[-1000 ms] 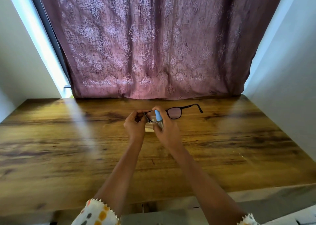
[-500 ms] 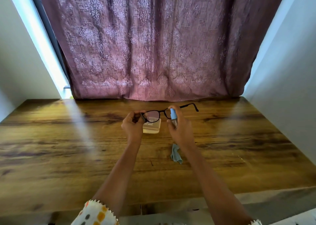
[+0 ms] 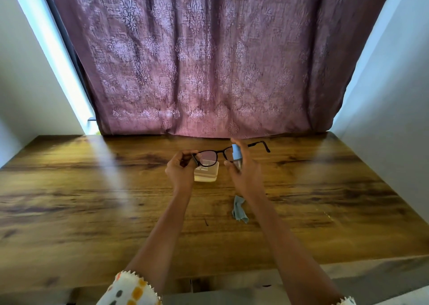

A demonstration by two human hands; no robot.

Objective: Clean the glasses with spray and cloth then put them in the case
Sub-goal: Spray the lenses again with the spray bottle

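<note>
Black-framed glasses (image 3: 210, 158) hang in the air above the wooden table (image 3: 92, 212), their right temple arm pointing away to the right. My left hand (image 3: 181, 172) pinches them at their left end. My right hand (image 3: 243, 174) holds a small spray bottle (image 3: 236, 155) with a light blue cap, upright and right in front of the right lens. A pale, translucent case (image 3: 206, 174) lies on the table just below the glasses. The blue-grey cloth (image 3: 239, 210) sits crumpled on the table under my right wrist.
A mauve patterned curtain (image 3: 209, 61) hangs behind the table's far edge. White walls close in on the left and right. The table's near edge (image 3: 232, 279) runs just above my patterned sleeves (image 3: 130, 290).
My right hand with the spray bottle has shifted from the left lens to the right lens. The cloth, hidden before, now shows on the table. The glasses rose slightly.
</note>
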